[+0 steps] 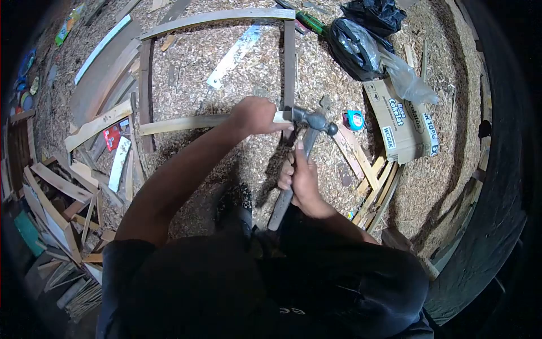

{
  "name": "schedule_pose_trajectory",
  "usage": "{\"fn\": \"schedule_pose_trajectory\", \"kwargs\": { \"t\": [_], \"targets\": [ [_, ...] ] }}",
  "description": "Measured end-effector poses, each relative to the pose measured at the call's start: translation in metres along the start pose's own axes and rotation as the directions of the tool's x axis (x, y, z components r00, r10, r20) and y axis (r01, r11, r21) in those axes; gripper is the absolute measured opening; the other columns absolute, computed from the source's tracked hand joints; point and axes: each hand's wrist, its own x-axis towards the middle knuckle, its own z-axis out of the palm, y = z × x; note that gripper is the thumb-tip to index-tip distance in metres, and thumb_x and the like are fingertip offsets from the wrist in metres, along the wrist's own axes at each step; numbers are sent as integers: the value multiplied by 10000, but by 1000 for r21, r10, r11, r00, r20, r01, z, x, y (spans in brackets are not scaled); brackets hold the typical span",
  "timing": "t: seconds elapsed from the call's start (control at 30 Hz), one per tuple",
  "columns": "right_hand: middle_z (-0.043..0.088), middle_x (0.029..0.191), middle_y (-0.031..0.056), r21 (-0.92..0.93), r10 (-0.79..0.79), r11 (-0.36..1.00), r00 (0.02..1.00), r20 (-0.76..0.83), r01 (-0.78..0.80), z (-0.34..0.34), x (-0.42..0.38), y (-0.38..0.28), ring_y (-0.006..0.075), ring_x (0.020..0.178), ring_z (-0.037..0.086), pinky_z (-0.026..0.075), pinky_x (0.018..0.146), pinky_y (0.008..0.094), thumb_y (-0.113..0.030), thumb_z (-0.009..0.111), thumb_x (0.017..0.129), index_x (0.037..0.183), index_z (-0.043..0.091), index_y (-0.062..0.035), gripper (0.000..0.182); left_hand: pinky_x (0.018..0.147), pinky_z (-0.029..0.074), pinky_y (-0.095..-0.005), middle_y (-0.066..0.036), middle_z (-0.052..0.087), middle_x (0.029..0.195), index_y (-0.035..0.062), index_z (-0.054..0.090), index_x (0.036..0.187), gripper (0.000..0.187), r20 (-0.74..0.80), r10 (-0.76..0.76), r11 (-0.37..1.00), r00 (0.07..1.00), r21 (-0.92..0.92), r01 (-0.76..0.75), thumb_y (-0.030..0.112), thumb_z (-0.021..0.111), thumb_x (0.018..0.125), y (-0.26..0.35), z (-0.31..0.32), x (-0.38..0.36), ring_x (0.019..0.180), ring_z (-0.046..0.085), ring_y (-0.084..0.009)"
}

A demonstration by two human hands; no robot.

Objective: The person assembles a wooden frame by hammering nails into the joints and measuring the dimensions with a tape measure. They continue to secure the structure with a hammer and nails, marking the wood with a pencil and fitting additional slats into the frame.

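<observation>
A rectangular wooden frame (217, 18) lies on the ground, made of long narrow strips. My left hand (257, 114) is closed round its near strip (186, 124), close to the right-hand corner. In my right hand (300, 178) is a hammer (282, 206), gripped by its handle. The metal hammer head is over that corner, just right of my left hand. Whether the head touches the wood I cannot tell. A handsaw (234, 55) lies flat inside the frame.
Wood shavings cover the ground. Scrap wood (62, 209) is piled at the left. To the right are a blue tape measure (354, 120), a cardboard box (398, 121), black plastic bags (353, 48) and loose wood strips (355, 152).
</observation>
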Motion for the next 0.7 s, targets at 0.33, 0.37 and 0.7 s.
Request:
{"fn": "schedule_pose_trajectory", "kwargs": {
  "t": [0.33,0.37,0.7],
  "targets": [
    [373,576,-6,13,-82,997,997,-5,82,-3,5,5,100,435,358,307,393,269,-495,476,1022,780,409,-119,452,745,552,-472,-204,688,772,9,720,819,797,143,-81,997,986,21,79,772,490,839,7,-22,3,752,698,-357],
    [370,576,-5,18,-116,993,993,-11,116,-7,1,5,101,436,357,308,393,271,-499,480,1020,776,408,-118,458,751,552,-472,-203,689,773,9,721,825,797,175,-98,995,980,16,97,772,488,841,9,-22,3,757,699,-356],
    [429,551,-30,-478,-457,785,889,-19,394,-56,18,14,78,445,410,308,407,266,-378,544,1023,725,470,-111,407,773,554,-467,-211,692,801,-2,720,848,800,131,-90,996,987,36,86,770,508,829,6,-15,3,800,701,-361]
  ]
}}
